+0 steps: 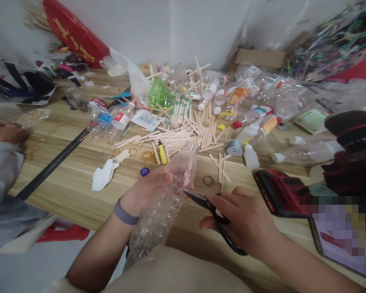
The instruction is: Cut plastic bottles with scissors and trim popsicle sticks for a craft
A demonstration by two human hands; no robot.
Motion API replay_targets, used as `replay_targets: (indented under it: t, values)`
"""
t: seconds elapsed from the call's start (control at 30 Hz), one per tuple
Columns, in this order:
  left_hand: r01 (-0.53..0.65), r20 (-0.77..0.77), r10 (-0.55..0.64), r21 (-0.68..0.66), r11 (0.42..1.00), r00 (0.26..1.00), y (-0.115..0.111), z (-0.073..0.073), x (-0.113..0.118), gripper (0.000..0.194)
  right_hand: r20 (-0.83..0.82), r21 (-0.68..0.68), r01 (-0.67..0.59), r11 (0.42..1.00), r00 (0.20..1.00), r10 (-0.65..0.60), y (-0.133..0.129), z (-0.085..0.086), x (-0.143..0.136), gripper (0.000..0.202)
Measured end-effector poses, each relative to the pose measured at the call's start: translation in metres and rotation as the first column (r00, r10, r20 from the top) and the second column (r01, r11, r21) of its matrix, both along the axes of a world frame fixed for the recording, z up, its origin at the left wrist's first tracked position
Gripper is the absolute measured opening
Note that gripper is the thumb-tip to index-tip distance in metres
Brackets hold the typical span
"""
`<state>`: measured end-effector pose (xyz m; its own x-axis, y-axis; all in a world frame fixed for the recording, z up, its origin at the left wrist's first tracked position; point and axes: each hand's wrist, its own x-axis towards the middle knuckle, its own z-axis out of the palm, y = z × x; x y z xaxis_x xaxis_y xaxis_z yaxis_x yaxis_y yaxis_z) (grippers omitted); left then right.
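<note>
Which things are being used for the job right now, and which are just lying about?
In use:
- Clear bottle, in the left hand
- Scissors, in the right hand, blade at the bottle

Seem to be just lying about:
- Wooden sticks
- Yellow-handled tool
- White tissue
- Purple ring

Middle of table (57, 179): craft sticks (177, 140) in a heap
Behind sticks: bottles (160, 95)
Right of sticks: spool (234, 147), squeeze bottle (251, 156) just beside it
Left, before sticks: tissue (103, 175)
Far right: power tool (280, 193), probably a drill
Back right: cardboard box (260, 57), near wall (201, 28)
</note>
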<state>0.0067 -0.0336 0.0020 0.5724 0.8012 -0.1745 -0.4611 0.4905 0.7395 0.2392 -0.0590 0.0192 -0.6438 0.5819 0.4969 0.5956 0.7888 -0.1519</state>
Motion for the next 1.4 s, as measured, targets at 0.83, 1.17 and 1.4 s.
replay_targets:
  t: [0.83, 1.17, 1.4]
  values:
    - [0.005, 0.014, -0.004, -0.050, 0.999, 1.000, 0.007, 0.000, -0.004, 0.044, 0.049, -0.056, 0.076, 0.996, 0.996, -0.074, 0.006, 0.000, 0.016, 0.059]
    - [-0.004, 0.001, 0.004, -0.084, 0.996, 1.000, 0.008, 0.001, -0.003, 0.046, 0.149, 0.007, 0.053, 0.999, 0.987, -0.053, 0.014, 0.009, 0.017, 0.061]
    - [0.013, 0.000, -0.014, -0.039, 0.999, 1.000, 0.008, -0.003, 0.000, 0.047, 0.208, -0.016, 0.041, 0.999, 0.977, -0.037, 0.017, 0.015, 0.018, 0.048]
